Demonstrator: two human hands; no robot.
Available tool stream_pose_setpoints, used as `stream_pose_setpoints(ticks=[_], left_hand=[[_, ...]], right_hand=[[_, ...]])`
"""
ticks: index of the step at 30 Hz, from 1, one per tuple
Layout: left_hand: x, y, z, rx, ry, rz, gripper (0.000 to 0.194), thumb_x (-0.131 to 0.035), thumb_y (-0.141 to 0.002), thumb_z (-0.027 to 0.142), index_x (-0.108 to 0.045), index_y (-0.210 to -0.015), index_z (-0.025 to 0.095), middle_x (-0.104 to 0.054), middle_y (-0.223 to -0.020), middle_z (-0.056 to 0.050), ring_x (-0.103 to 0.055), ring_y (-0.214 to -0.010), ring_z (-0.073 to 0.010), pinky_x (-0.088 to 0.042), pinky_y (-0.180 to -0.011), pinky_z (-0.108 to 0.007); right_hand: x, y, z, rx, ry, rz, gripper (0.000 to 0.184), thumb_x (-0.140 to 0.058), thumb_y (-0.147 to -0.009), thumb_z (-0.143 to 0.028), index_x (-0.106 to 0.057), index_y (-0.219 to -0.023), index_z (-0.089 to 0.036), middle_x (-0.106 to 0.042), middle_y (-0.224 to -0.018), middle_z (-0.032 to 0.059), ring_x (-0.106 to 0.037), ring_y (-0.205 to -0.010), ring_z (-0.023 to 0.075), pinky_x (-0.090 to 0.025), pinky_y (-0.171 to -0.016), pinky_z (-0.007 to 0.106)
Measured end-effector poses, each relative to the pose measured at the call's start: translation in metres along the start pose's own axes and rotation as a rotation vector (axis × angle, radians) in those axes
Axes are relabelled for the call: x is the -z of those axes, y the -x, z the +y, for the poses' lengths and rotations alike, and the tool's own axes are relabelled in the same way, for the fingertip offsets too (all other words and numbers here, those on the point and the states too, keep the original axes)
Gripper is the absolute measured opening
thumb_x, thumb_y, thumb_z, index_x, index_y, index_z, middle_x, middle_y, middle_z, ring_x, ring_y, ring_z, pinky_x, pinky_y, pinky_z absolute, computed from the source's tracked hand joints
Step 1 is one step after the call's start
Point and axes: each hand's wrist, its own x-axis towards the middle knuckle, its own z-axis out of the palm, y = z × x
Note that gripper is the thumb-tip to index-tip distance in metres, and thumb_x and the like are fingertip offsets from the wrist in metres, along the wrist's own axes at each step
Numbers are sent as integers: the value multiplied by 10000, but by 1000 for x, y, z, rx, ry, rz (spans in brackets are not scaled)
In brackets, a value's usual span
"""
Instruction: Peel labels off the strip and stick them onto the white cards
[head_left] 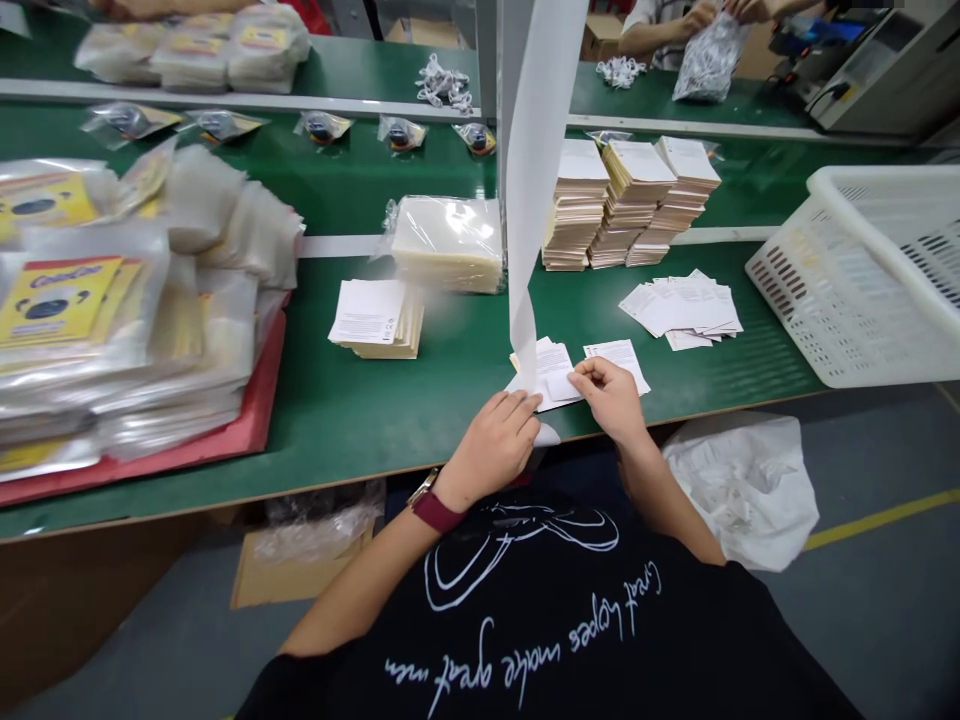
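Observation:
A long white paper strip [531, 180] hangs from above down to the table edge. My left hand [495, 445], with a dark red band on its wrist, has its fingers closed on the strip's lower end. My right hand [611, 398] pinches the corner of a small white label [562, 386] between thumb and forefinger. Under the label lie printed white cards [553, 357]. Another printed card [619, 355] rests just beyond my right fingers. Farther right is a loose spread of white cards [686, 308]. A neat card stack [375, 315] stands to the left.
Bagged yellow packets [67, 300] are heaped on a red tray [259, 400] at left. A wrapped stack [448, 240] and tall card piles [634, 205] stand behind. A white basket [825, 330] overhangs the right edge. Across the bench, another person's hands hold a clear bag [711, 60].

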Motion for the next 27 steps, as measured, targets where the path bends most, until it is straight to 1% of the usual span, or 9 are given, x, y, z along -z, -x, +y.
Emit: stream_pose_setpoints(ticks=[8,14,21,27], left_hand=[[0,0,0,9,46,-3,141,-497,-851,60,-622,-864,124,-644,-1241,-184,-594,-1155,-311,-526,-923,-513],[1,-1,0,31,57,-14,151,-495,-844,60,-627,-861,132,-652,-1229,-175,-600,-1133,-305,-530,-903,-511],[2,-1,-1,17,26,-29,137,-511,-838,73,-629,-874,132,-642,-1248,-163,-589,-1119,-306,-525,-899,-493],[2,-1,-1,5,-18,-46,101,-537,-834,96,-627,-862,130,-646,-1239,-152,-588,-1089,-314,-525,-879,-479]], right_hand=[[-5,-4,-5,-55,-2,-11,229,-637,-700,-412,-617,-677,-185,-572,-610,-15,-471,-567,117,-388,-559,261],[-8,-5,1,-54,126,-6,185,-615,-722,-377,-623,-688,-195,-600,-608,-14,-490,-556,122,-393,-557,262],[-8,-6,4,-47,218,-7,126,-592,-737,-316,-591,-681,-204,-579,-582,-24,-498,-547,123,-393,-564,263],[-8,-6,3,-29,242,-29,116,-580,-764,-305,-582,-705,-206,-570,-601,-30,-500,-567,124,-391,-575,260]])
